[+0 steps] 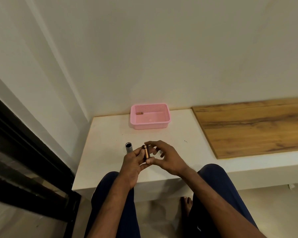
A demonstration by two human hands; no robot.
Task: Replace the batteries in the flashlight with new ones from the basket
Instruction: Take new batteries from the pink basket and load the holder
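Plainly, both grips, L hand [134, 163] & R hand [168, 158], pinch a copper-black battery [146, 152] (label unreadable).

Dim, warm indoor light, flat and even, gives the wall [162, 48] a yellow-green cast. Shadows are soft: a dark band lies under the near edge of the surface [107, 134]. Wide-angle bending tilts the straight lines toward the picture's left side. Fine detail is soft. The battery [146, 152] gripped by the left hand [132, 164] and right hand [169, 157] looks smeared, and the pink basket [168, 115] looks oversaturated.
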